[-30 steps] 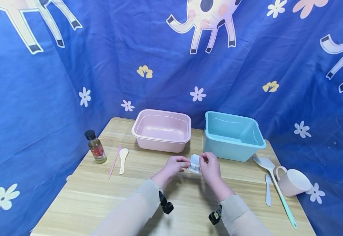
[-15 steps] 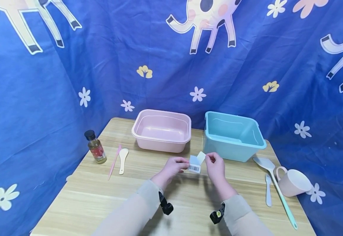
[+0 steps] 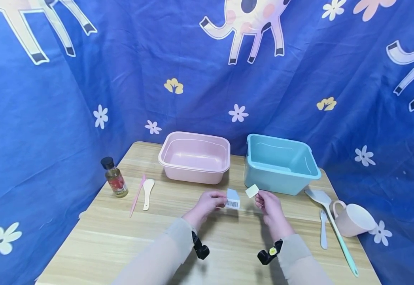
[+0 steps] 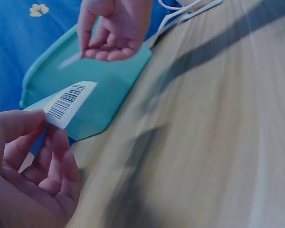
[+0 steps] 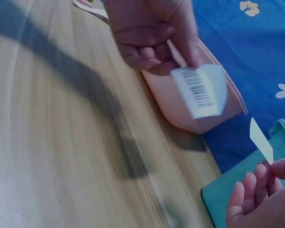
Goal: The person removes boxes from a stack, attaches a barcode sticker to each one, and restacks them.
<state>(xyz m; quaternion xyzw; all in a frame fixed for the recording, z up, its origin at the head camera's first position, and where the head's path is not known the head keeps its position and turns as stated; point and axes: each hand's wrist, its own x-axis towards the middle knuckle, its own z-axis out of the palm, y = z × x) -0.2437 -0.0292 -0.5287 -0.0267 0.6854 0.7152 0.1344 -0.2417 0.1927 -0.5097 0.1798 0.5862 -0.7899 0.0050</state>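
Observation:
My left hand (image 3: 208,205) pinches a folded white paper label with a printed barcode (image 4: 67,102) between thumb and fingers, above the middle of the table. One half of the label (image 3: 233,199) tilts up from the barcode half. To its right, my right hand (image 3: 271,206) pinches a small pale rectangular slip of paper (image 5: 261,141) by one edge. A gap separates the slip (image 3: 252,191) from the label. Both papers are held in the air, in front of the teal basin (image 3: 281,180).
A pink basin (image 3: 194,174) stands at the back, left of the teal one. At left are a seasoning bottle (image 3: 115,180), a pink stick (image 3: 137,196) and a white spoon (image 3: 148,194). A spatula (image 3: 342,241), a fork (image 3: 323,231) and a tipped mug (image 3: 356,219) lie at right.
The slip has come off the label. My right hand has moved right with the slip, away from the label. My left hand has stayed nearly in place, still pinching the barcode piece.

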